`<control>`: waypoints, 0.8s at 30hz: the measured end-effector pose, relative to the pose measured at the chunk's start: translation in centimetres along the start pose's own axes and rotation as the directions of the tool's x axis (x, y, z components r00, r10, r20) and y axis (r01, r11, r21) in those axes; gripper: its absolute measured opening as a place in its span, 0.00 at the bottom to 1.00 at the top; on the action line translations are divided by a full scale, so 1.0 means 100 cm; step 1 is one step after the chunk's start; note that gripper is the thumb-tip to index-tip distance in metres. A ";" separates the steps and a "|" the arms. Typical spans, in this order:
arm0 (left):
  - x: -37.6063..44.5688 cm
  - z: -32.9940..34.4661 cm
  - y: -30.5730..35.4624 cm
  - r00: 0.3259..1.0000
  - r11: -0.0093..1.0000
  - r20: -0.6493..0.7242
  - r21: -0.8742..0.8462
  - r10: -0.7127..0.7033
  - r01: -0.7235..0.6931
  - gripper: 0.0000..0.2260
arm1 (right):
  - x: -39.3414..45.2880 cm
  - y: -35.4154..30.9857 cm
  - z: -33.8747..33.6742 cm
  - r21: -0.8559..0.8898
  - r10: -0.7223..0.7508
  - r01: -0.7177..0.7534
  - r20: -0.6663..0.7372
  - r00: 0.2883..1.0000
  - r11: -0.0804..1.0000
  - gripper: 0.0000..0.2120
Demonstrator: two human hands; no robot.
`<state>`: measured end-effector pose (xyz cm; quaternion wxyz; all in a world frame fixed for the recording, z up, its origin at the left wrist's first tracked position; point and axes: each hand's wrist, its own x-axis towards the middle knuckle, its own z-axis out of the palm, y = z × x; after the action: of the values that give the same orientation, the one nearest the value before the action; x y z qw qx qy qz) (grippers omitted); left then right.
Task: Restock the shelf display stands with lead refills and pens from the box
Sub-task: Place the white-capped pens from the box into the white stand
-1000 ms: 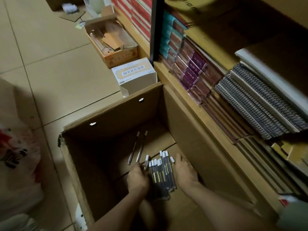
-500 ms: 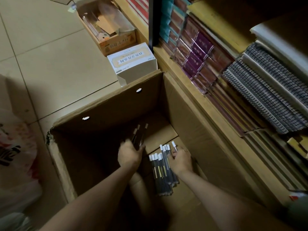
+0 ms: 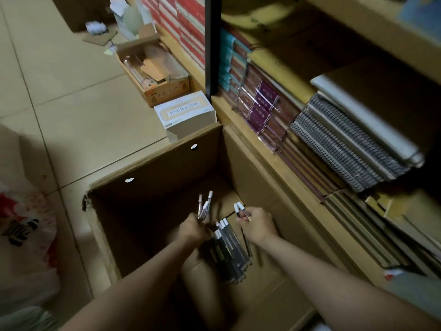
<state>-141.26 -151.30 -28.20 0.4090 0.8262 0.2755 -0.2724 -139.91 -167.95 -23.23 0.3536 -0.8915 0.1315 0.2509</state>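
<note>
The tiled floor carries the big open cardboard box. Touching its far wall stands a white labelled box; beyond that an open shallow carton; left of the big box, a plastic bag.

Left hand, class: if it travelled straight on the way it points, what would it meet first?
Probably the far wall of the cardboard box; the left hand, gripping pens, points toward it, though depth is unclear.

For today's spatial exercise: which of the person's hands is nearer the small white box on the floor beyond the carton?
Left. The left hand sits more directly below the white box; the right hand lies further toward the shelf side.
</note>
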 end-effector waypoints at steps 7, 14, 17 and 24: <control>-0.081 -0.085 0.104 0.846 0.918 0.411 -0.342 0.339 -0.201 0.12 | -0.080 -0.093 -0.112 0.148 -0.256 0.254 -0.004 0.967 0.956 0.04; -0.161 -0.111 0.192 0.606 0.759 0.528 -0.617 0.595 -0.207 0.13 | -0.190 -0.128 -0.229 0.219 -0.384 0.469 -0.338 0.859 0.856 0.04; -0.194 -0.108 0.225 0.520 0.670 0.518 -0.727 0.679 -0.150 0.07 | -0.216 -0.119 -0.263 0.344 -0.325 0.515 -0.479 0.815 0.785 0.06; -0.257 -0.086 0.269 0.383 0.609 0.477 -0.676 0.791 -0.414 0.10 | -0.244 -0.083 -0.293 0.735 -0.173 0.528 -0.506 0.845 0.426 0.14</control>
<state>-139.05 -164.04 7.75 0.7326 0.5585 -0.1954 -0.3366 -146.55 -181.04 12.91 0.7596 -0.6348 0.1062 -0.0936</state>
